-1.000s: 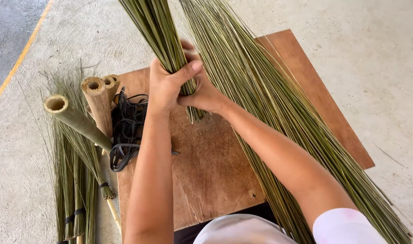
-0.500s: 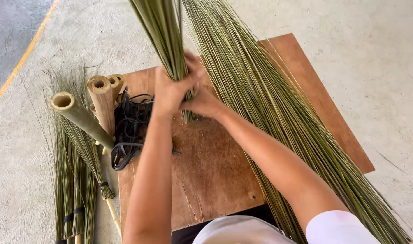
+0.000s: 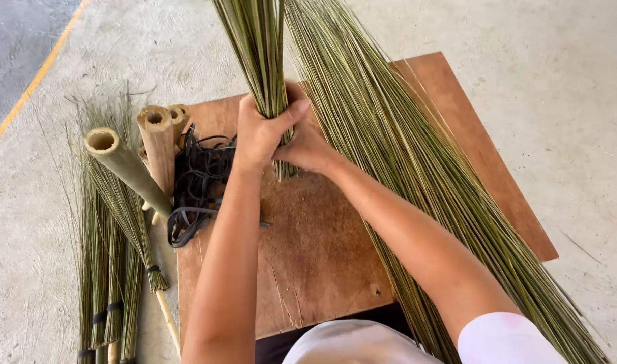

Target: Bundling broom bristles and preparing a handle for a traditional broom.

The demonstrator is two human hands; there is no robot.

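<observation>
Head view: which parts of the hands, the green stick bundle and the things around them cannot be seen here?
- Upright stick bundle: its top is cut off by the upper edge.
- Right hand: its fingers are hidden behind the bundle and the left hand.
- Loose stick pile: both ends pass the frame edges.
- Black straps: partly covered by the left forearm.
- Wooden board: near edge hidden by the person's body.

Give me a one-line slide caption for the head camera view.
Left hand and right hand grip an upright bundle of green stalks over a wooden board, beside bamboo tubes and black straps.
</observation>
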